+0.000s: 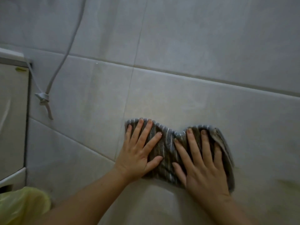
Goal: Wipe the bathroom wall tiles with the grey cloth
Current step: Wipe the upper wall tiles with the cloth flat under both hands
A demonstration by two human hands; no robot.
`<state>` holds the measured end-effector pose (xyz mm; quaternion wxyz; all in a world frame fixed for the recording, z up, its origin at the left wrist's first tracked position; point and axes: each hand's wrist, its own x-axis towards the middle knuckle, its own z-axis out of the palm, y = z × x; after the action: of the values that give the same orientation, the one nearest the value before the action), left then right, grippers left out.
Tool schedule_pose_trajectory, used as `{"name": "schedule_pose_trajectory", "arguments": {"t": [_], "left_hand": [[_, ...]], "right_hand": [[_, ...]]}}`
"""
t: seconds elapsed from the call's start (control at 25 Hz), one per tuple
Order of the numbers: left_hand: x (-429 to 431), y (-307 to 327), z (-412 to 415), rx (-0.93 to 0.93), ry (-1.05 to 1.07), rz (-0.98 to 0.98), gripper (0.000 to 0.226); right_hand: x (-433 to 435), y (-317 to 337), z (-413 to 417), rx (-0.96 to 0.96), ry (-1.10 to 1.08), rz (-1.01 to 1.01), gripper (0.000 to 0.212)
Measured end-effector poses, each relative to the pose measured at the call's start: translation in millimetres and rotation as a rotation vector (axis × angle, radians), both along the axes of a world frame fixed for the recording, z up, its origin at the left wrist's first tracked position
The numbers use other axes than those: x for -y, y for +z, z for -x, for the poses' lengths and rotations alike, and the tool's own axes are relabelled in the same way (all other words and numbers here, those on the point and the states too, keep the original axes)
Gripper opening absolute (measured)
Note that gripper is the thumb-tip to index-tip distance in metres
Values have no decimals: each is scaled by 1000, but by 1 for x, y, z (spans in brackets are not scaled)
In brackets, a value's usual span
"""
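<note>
A grey striped cloth [168, 143] lies spread flat against the pale wall tiles [194, 54], lower middle of the view. My left hand [138, 151] presses on the cloth's left part with straight, spread fingers. My right hand [203, 163] presses on its right part, fingers also straight and spread. The cloth's right edge [225, 151] is folded over beside my right hand's outer fingers. Both hands cover much of the cloth.
A grey cord [68, 44] hangs down the wall at the left and ends in a knot [43, 98]. A white cabinet or appliance [13, 111] stands at the left edge. A yellow plastic bag [21, 207] sits at the bottom left.
</note>
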<state>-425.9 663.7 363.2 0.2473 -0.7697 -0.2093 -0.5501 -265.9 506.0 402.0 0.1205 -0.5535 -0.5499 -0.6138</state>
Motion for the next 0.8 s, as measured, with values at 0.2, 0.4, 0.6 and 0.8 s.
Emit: {"name": "schedule_pose_trajectory", "arguments": {"t": [0.2, 0.4, 0.6, 0.8], "left_hand": [[21, 119, -27, 73, -4, -20, 68], [54, 110, -59, 33, -40, -65, 67], [63, 61, -58, -90, -25, -110, 65], [99, 142, -99, 18, -40, -100, 69]], "right_hand": [[12, 104, -22, -77, -35, -211, 62], [44, 78, -48, -156, -79, -265, 63], [63, 35, -57, -49, -71, -65, 66], [97, 112, -92, -133, -91, -252, 64]]}}
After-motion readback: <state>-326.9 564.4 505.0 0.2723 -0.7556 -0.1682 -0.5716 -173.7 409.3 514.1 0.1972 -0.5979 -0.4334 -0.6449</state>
